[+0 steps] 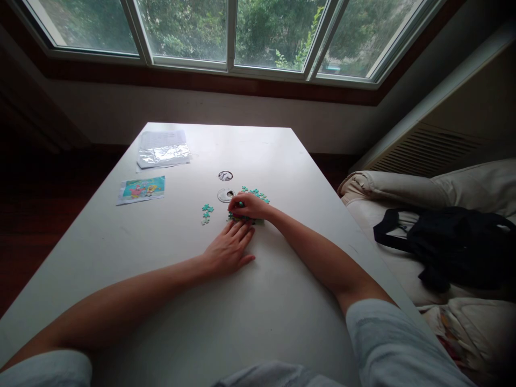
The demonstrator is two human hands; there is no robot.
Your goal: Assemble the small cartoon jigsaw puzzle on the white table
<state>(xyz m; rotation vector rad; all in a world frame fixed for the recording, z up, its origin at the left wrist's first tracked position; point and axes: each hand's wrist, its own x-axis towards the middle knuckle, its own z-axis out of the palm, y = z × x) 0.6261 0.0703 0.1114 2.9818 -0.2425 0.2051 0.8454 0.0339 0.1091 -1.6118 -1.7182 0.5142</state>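
My left hand (230,248) lies flat on the white table, palm down with its fingers stretched out. Its fingertips touch the near edge of a cluster of jigsaw pieces (242,217), which the hands partly cover. Just above that cluster, my right hand (250,205) is closed, thumb and fingers pinched together. A bit of teal shows in the gap of its fingers, but whether it is held or lies behind is unclear. Loose teal jigsaw pieces (207,210) lie to the left, and further teal pieces (258,193) spread just beyond the right hand.
Beyond the right hand are a round, disc-like item (224,195) and a smaller dark-rimmed one (225,176). A colourful cartoon picture sheet (143,188) lies left, below papers with shiny plastic (164,150). Right of the table (169,322), a dark bag-like item (459,247) rests on a pale sofa (387,188).
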